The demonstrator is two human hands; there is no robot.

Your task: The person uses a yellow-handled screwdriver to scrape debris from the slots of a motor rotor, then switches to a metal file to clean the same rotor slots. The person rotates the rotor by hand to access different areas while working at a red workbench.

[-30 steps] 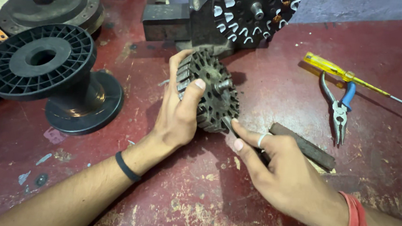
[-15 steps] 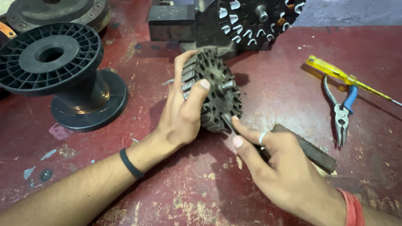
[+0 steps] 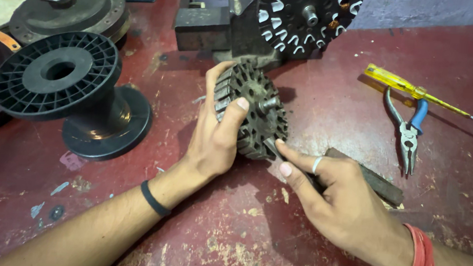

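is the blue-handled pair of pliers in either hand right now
No, the blue-handled pliers lie on the red table beside the yellow screwdriver, apart from both hands.

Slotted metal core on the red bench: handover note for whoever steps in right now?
Left hand: grips the slotted metal core, propped on edge on the red bench.
Right hand: holds a dark flat tool, fingertips at the core's lower rim.
Nearby: pliers and yellow screwdriver to the right, black spool to the left.
Done: slots look bare.
Left: cannot tell.
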